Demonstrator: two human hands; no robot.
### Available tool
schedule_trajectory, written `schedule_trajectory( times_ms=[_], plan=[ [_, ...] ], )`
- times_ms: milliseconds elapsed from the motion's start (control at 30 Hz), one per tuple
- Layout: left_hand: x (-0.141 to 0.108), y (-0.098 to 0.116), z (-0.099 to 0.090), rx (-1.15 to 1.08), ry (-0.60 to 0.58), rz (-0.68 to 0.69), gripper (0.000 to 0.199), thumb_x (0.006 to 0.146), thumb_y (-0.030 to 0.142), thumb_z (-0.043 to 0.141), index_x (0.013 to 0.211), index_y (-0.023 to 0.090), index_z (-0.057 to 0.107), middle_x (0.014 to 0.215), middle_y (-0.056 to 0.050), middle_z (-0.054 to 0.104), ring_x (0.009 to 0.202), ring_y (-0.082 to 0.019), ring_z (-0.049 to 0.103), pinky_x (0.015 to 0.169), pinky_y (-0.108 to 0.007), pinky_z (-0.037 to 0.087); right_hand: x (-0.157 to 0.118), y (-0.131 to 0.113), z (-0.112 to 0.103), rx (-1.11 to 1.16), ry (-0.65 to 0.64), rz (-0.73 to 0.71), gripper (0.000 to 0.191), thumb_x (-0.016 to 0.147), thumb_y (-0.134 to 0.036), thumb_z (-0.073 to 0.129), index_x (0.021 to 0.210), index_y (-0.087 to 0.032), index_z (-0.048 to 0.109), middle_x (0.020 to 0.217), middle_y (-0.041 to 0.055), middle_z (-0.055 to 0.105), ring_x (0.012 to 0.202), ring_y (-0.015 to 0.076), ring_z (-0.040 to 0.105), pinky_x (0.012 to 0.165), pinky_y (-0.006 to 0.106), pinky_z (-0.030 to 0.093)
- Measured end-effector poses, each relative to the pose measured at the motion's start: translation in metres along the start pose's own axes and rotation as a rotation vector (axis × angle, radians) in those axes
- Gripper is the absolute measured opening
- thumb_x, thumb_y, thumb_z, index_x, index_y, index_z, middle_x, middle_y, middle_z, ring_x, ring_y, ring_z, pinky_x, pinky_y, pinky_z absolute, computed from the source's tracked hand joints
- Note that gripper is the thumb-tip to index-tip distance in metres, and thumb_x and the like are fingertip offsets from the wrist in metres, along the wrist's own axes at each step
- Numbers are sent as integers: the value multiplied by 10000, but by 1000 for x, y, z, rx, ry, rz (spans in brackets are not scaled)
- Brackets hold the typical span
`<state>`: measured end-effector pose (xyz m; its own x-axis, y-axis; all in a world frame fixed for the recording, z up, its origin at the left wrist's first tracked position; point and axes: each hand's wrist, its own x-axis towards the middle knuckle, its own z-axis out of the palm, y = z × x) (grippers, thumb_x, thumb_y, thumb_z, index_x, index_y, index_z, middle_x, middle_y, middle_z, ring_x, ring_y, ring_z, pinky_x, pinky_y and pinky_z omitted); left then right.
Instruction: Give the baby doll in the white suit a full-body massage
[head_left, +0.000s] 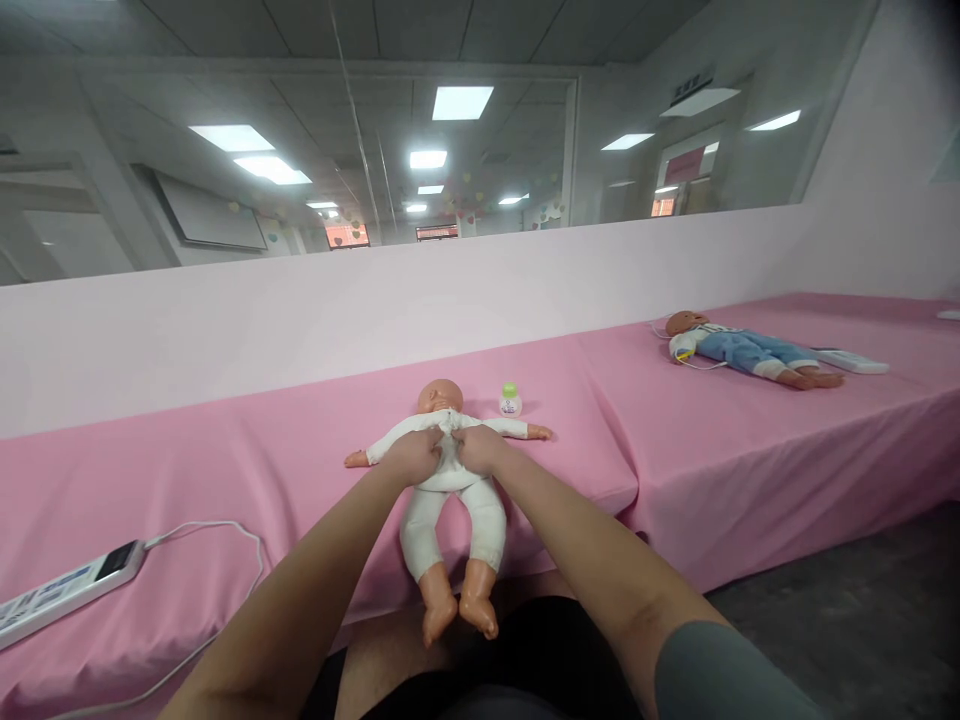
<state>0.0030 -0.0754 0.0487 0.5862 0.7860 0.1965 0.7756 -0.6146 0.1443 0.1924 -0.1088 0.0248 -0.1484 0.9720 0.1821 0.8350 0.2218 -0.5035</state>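
Note:
A baby doll (pixel 450 476) with a white cloth body lies on its back on the pink-covered table, arms spread and feet toward me. Both of my hands are on its chest, close together. My left hand (pixel 417 456) has its fingers curled in, pressed against the white cloth. Mirroring it, my right hand (pixel 478 449) is closed at the other side of the chest, thumb near the middle. The curled fingers partly hide what is pinched. Beside the doll's head stands a small clear bottle (pixel 511 402) with a green cap.
At the left lies a white device (pixel 71 588) with a dark screen and a cable (pixel 202 523). A second doll (pixel 750 350) in blue trousers lies farther right, next to another white device (pixel 855 361). A pink cover (pixel 315 420) drapes the table, with a window behind.

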Motion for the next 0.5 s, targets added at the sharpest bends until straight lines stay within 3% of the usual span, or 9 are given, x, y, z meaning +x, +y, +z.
schedule_trajectory(
  times_ms=[133, 233, 333, 500],
  plan=[
    [17, -10, -21, 46, -9, -83, 420, 1000, 360, 454, 1332, 203, 658, 1284, -127, 734, 1156, -312, 688, 969, -397, 503, 10, -1, -25, -2, -16, 4, 388, 921, -283, 586, 1271, -219, 742, 1222, 92, 755, 1028, 255, 709, 920, 328, 504],
    [31, -12, -25, 87, -32, -70, 342, 987, 361, 465, 1209, 228, 689, 1183, -119, 761, 1082, -308, 712, 919, -398, 524, 22, 2, -35, -7, -3, 7, 375, 952, -379, 569, 1270, -268, 734, 1212, 82, 759, 1033, 277, 721, 928, 366, 527],
    [35, -8, -9, 95, -45, -27, 369, 973, 314, 480, 1281, 224, 660, 1278, -114, 736, 1172, -313, 681, 1009, -420, 500, 29, 3, -25, -6, 13, 3, 414, 980, -384, 541, 1358, -283, 678, 1322, 76, 718, 1130, 276, 707, 1003, 381, 515],
    [30, -2, 22, 51, -40, -8, 498, 1006, 251, 411, 1459, 110, 562, 1502, -183, 589, 1339, -317, 590, 1173, -414, 387, 26, 4, 10, -6, 77, -10, 469, 1016, -292, 446, 1455, -241, 603, 1463, 73, 628, 1330, 247, 610, 1147, 380, 436]
  ],
)
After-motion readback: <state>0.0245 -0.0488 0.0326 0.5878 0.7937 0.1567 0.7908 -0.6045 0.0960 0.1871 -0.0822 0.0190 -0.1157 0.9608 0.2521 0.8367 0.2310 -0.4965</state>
